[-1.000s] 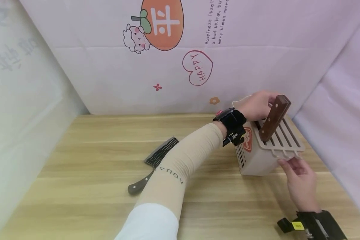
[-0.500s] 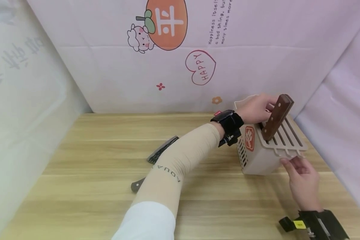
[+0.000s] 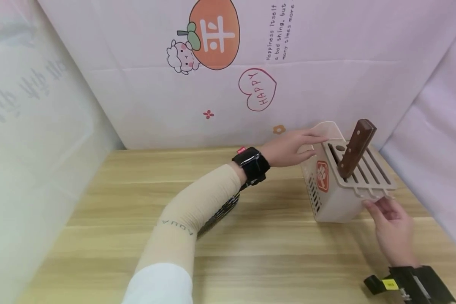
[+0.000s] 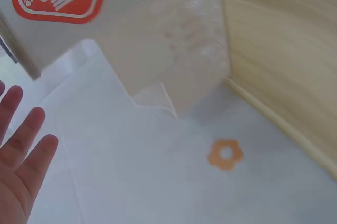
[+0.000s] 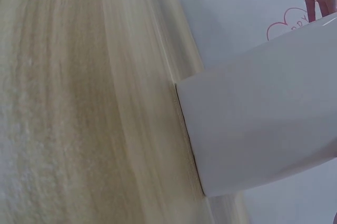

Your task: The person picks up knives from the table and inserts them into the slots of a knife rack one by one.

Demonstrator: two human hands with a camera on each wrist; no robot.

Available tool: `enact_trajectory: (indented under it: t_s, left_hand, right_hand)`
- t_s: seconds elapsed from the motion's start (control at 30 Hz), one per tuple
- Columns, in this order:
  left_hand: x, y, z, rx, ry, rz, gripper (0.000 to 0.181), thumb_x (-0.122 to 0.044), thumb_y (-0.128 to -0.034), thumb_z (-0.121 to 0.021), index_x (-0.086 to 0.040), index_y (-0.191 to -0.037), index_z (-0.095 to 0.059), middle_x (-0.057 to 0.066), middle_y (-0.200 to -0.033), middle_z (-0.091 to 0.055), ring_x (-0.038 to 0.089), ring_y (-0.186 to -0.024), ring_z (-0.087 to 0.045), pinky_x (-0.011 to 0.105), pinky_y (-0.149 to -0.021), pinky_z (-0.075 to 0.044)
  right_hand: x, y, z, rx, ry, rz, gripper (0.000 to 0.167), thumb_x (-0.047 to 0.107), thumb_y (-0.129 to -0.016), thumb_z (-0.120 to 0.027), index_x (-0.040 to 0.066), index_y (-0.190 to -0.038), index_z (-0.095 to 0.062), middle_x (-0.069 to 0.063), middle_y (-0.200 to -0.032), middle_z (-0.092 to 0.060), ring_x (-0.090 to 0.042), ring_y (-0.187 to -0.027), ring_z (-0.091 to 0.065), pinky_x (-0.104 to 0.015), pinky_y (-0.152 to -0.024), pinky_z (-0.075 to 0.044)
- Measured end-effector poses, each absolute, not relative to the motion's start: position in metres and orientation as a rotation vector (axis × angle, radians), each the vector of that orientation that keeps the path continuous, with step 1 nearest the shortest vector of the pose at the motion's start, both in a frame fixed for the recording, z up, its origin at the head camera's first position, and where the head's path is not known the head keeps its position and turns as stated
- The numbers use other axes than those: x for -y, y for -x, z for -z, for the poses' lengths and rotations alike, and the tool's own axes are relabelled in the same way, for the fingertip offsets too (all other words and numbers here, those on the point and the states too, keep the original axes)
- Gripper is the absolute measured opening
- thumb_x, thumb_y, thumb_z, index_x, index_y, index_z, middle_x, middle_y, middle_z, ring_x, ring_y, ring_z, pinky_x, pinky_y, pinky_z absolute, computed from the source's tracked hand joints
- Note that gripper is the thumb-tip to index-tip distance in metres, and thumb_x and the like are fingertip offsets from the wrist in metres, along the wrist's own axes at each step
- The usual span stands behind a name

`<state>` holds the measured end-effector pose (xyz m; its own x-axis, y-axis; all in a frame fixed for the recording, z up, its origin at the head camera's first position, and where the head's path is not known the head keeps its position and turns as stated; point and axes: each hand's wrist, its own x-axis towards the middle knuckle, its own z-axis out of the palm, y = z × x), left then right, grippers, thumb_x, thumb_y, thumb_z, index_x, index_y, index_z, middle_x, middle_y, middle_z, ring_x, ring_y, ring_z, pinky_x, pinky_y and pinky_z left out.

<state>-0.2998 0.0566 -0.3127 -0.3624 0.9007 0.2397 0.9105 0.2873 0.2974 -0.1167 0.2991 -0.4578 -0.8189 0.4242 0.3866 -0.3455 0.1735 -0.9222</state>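
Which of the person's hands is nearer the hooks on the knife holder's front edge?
Right. The right hand is at the front of the knife holder, close by the hooks; the left hand is farther off, toward the holder's back on its left side.

The head view looks forward and down from above and behind the left hand (image 3: 289,148) and right hand (image 3: 394,230), farthest back. The left wrist view, close and tipped, looks past the left hand's fingers to the labelled side of the holder (image 3: 336,195), sharing the orange flower (image 3: 279,129) with the head view. The right wrist view, also tipped, looks low over the surface (image 3: 273,257) by the right hand to the holder's near wall, sharing the heart (image 3: 257,89) with the head view.
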Motion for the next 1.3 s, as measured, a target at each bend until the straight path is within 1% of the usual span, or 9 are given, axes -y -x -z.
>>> enact_trajectory:
  t_s: [0.1,0.27,0.4,0.53,0.7,0.87,1.07,1.2,1.3]
  left_hand:
    - [-0.031,0.295,0.321,2.447,1.794,0.510,0.046,-0.022,-0.1077,-0.055,-0.011,-0.152,-0.050,0.007,-0.155,-0.048,0.015,-0.144,-0.040,0.014,-0.117,-0.023]
    - [0.022,0.277,0.341,2.259,1.938,0.450,0.039,-0.015,-0.1050,-0.059,-0.003,-0.142,-0.060,0.012,-0.144,-0.059,0.021,-0.138,-0.049,0.020,-0.119,-0.026]
    - [0.065,0.263,0.360,2.091,2.031,0.450,0.033,-0.008,-0.1006,-0.063,0.001,-0.132,-0.066,0.014,-0.133,-0.065,0.025,-0.131,-0.056,0.024,-0.118,-0.033]
    - [0.103,0.252,0.376,2.053,2.048,0.474,0.030,-0.002,-0.0958,-0.067,0.001,-0.126,-0.070,0.012,-0.127,-0.068,0.024,-0.124,-0.060,0.025,-0.113,-0.041]
    - [0.149,0.234,0.393,2.182,2.021,0.492,0.031,0.001,-0.0918,-0.071,-0.002,-0.123,-0.073,0.010,-0.127,-0.068,0.021,-0.123,-0.061,0.030,-0.110,-0.046]
    - [0.194,0.217,0.404,2.268,1.968,0.362,0.033,0.004,-0.0879,-0.072,-0.005,-0.119,-0.074,0.009,-0.127,-0.067,0.022,-0.121,-0.062,0.032,-0.106,-0.050]
    - [0.226,0.210,0.420,2.263,1.916,0.210,0.037,0.002,-0.0793,-0.081,-0.013,-0.112,-0.079,0.006,-0.125,-0.070,0.025,-0.119,-0.065,0.036,-0.104,-0.052]
    - [0.237,0.211,0.439,2.174,1.977,0.113,0.036,-0.002,-0.0809,-0.082,-0.015,-0.115,-0.079,0.006,-0.127,-0.069,0.024,-0.120,-0.065,0.036,-0.103,-0.053]
    - [0.243,0.212,0.452,2.117,2.038,0.064,0.039,-0.001,-0.0835,-0.077,-0.014,-0.120,-0.076,0.007,-0.132,-0.066,0.025,-0.125,-0.061,0.038,-0.106,-0.051]
  right_hand:
    - [-0.300,0.116,0.460,1.870,0.073,-1.693,0.031,-0.013,-0.095,-0.062,0.003,-0.120,-0.072,0.010,-0.107,-0.075,0.000,-0.095,-0.069,-0.007,-0.087,-0.050]
    - [-0.302,0.115,0.461,1.843,0.068,-1.703,0.032,-0.015,-0.095,-0.062,0.002,-0.120,-0.072,0.009,-0.106,-0.075,0.000,-0.095,-0.069,-0.007,-0.087,-0.050]
    - [-0.307,0.115,0.459,1.797,0.067,-1.746,0.033,-0.015,-0.094,-0.062,0.003,-0.120,-0.073,0.008,-0.105,-0.076,0.000,-0.093,-0.069,-0.007,-0.086,-0.050]
    - [-0.310,0.116,0.456,1.810,0.100,-1.709,0.032,-0.013,-0.094,-0.064,0.004,-0.119,-0.073,0.010,-0.103,-0.076,0.001,-0.090,-0.069,-0.006,-0.084,-0.050]
    - [-0.309,0.119,0.454,1.787,0.078,-1.733,0.031,-0.014,-0.093,-0.064,-0.001,-0.120,-0.072,0.008,-0.105,-0.076,-0.001,-0.092,-0.070,-0.007,-0.086,-0.050]
    - [-0.309,0.122,0.454,1.846,0.067,-1.694,0.030,-0.012,-0.095,-0.064,0.001,-0.121,-0.072,0.011,-0.107,-0.075,0.001,-0.092,-0.069,-0.007,-0.086,-0.049]
    - [-0.307,0.123,0.456,1.850,0.105,-1.676,0.031,-0.011,-0.095,-0.065,0.000,-0.123,-0.071,0.012,-0.107,-0.075,0.002,-0.093,-0.069,-0.006,-0.086,-0.049]
    - [-0.303,0.122,0.458,1.772,0.022,-1.755,0.032,-0.015,-0.094,-0.063,-0.005,-0.124,-0.069,0.008,-0.109,-0.076,-0.001,-0.096,-0.069,-0.008,-0.088,-0.050]
    - [-0.302,0.121,0.460,1.710,-0.080,-1.854,0.036,-0.019,-0.093,-0.061,-0.006,-0.126,-0.067,0.005,-0.112,-0.076,-0.002,-0.100,-0.070,-0.010,-0.090,-0.050]
